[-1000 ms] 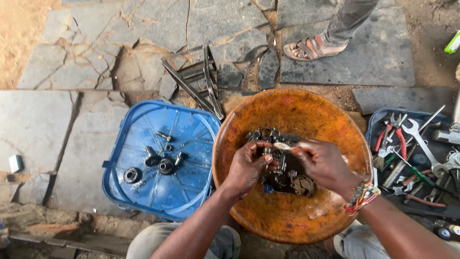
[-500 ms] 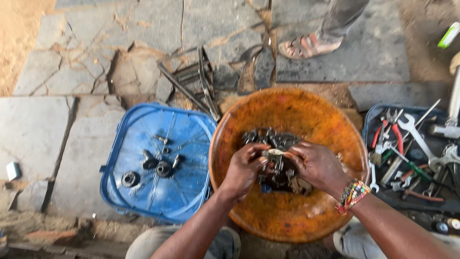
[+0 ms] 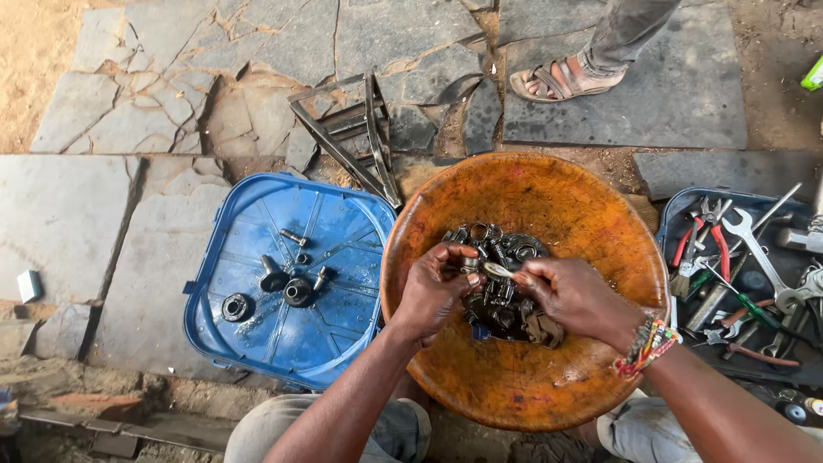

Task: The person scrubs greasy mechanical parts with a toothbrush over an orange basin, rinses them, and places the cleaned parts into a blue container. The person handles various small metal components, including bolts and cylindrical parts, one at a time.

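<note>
A small pale metal part [image 3: 497, 269] sits pinched between the fingertips of the left hand [image 3: 433, 290] and right hand [image 3: 576, 297] — directly below the fingers lies a heap of dark greasy metal parts [image 3: 501, 300] in a round orange basin [image 3: 531, 197]; left of it, a blue plastic lid [image 3: 257, 231].

Small pale part [image 3: 497, 269] pinched between left hand [image 3: 433, 287] and right hand [image 3: 573, 296] was too small to identify. Hands covered part of the metal parts pile [image 3: 497, 249] in the orange bowl [image 3: 531, 184]. Tool tray [image 3: 754, 283] was cut off at right edge. Bystander's sandalled foot [image 3: 561, 79] showed; leg cropped at top.
</note>
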